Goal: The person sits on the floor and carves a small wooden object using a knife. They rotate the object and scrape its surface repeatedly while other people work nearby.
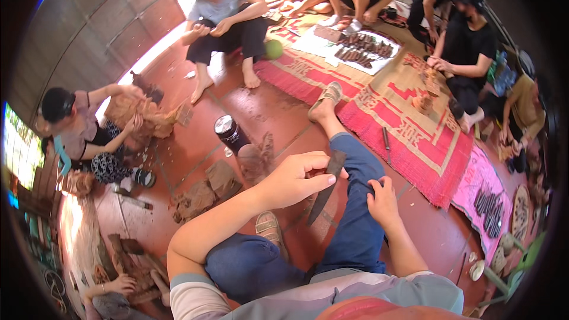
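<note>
My left hand is closed around a dark grey, flat, tapered blade-like piece. Its narrow end slants down toward the tiles, and the grip hides part of its upper length; whether it is a knife blade or a file I cannot make out. Over my right leg in blue trousers, my right hand rests with its fingers bent and apart, nothing visible in it. Just beyond my left forearm lie rough brown wood blocks, beside a blurred brown carved piece.
A black tumbler stands on the red tiles. Ahead to the right spreads a red and tan mat, with a thin dark tool at its edge. Several people sit around, one at left holding a large wood carving. Dark tools cover a pink cloth.
</note>
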{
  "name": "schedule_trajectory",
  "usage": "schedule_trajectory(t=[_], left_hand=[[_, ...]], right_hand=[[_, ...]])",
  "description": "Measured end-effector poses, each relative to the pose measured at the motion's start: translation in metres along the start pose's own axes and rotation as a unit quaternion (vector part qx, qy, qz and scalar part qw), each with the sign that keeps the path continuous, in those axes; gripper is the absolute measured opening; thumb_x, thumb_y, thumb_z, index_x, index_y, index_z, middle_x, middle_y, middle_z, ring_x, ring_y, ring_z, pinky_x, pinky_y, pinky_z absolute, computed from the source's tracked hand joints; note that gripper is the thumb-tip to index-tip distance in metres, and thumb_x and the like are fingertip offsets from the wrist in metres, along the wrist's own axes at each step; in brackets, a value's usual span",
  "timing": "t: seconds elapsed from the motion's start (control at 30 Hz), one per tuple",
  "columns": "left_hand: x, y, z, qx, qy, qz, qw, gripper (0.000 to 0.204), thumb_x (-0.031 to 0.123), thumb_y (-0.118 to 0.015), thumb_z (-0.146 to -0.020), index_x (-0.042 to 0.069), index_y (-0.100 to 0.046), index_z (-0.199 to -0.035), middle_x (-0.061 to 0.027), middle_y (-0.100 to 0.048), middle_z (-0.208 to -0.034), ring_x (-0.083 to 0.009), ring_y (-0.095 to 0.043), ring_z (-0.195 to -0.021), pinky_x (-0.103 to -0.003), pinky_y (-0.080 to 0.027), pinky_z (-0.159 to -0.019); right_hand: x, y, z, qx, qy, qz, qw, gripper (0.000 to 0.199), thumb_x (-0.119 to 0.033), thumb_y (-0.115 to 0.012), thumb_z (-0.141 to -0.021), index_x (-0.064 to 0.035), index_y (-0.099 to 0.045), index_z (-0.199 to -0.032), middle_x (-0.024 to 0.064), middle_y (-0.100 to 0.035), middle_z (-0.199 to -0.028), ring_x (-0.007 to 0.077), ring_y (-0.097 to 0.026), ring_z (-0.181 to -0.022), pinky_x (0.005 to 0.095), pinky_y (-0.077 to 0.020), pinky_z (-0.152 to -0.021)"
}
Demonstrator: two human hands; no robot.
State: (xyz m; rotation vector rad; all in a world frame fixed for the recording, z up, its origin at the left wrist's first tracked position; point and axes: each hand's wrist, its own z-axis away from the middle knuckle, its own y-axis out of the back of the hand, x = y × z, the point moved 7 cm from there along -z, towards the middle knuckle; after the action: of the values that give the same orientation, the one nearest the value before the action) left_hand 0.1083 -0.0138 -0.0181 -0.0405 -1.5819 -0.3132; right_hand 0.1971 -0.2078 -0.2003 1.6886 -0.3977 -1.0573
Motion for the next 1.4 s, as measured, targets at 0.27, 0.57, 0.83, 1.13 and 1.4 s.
schedule_trajectory(t=[0.27,0.57,0.83,1.13,1.4], left_hand=[[-0.005,-0.021,-0.004,-0.028,-0.019,-0.133,0.991,0.019,0.009,-0.058,-0.083,0.002,-0.063,-0.1,-0.0049,-0.06,-0.082,-0.0111,-0.056,-0.077,-0.027,-0.045,-0.068],[-0.026,-0.021,0.005,-0.039,0.061,-0.058,0.996,0.031,0.008,-0.057,-0.086,0.004,-0.055,-0.116,-0.0019,-0.053,-0.086,-0.0079,-0.054,-0.068,-0.022,-0.044,-0.061],[-0.019,0.021,0.005,0.086,-0.001,-0.026,0.996,0.046,0.002,-0.055,-0.085,0.005,-0.042,-0.13,0.0016,-0.05,-0.095,-0.0019,-0.048,-0.073,-0.016,-0.039,-0.061],[-0.007,0.072,0.02,0.289,-0.003,-0.158,0.944,0.034,-0.001,-0.051,-0.087,0.0,-0.05,-0.121,-0.003,-0.05,-0.091,-0.0052,-0.049,-0.069,-0.015,-0.042,-0.049],[0.025,0.078,-0.023,0.262,0.08,-0.274,0.922,0.038,0.012,-0.045,-0.092,0.001,-0.043,-0.129,-0.0013,-0.054,-0.082,-0.0015,-0.045,-0.056,-0.015,-0.037,-0.047]], right_hand=[[-0.13,0.035,0.017,-0.268,0.093,-0.618,0.733,0.026,-0.019,-0.058,-0.089,-0.0037,-0.058,-0.11,-0.0018,-0.057,-0.092,0.0058,-0.054,-0.082,0.0219,-0.0455,-0.07],[-0.148,0.011,0.018,-0.36,0.095,-0.543,0.753,0.029,-0.032,-0.051,-0.092,-0.0043,-0.059,-0.094,0.0009,-0.058,-0.085,0.0082,-0.057,-0.068,0.0232,-0.0489,-0.056],[-0.072,-0.031,-0.067,-0.175,0.021,-0.698,0.694,0.028,-0.034,-0.045,-0.094,-0.0079,-0.053,-0.101,0.0081,-0.064,-0.093,0.007,-0.057,-0.062,0.0201,-0.0474,-0.052],[-0.026,-0.088,-0.095,-0.045,-0.128,-0.722,0.678,0.022,-0.029,-0.052,-0.092,-0.0089,-0.057,-0.099,0.0053,-0.065,-0.084,0.0046,-0.056,-0.06,0.0175,-0.0466,-0.054],[-0.016,-0.101,-0.089,-0.097,-0.144,-0.716,0.676,0.024,-0.031,-0.053,-0.09,-0.0081,-0.056,-0.095,0.0042,-0.064,-0.078,0.0067,-0.054,-0.063,0.0212,-0.0464,-0.055]])
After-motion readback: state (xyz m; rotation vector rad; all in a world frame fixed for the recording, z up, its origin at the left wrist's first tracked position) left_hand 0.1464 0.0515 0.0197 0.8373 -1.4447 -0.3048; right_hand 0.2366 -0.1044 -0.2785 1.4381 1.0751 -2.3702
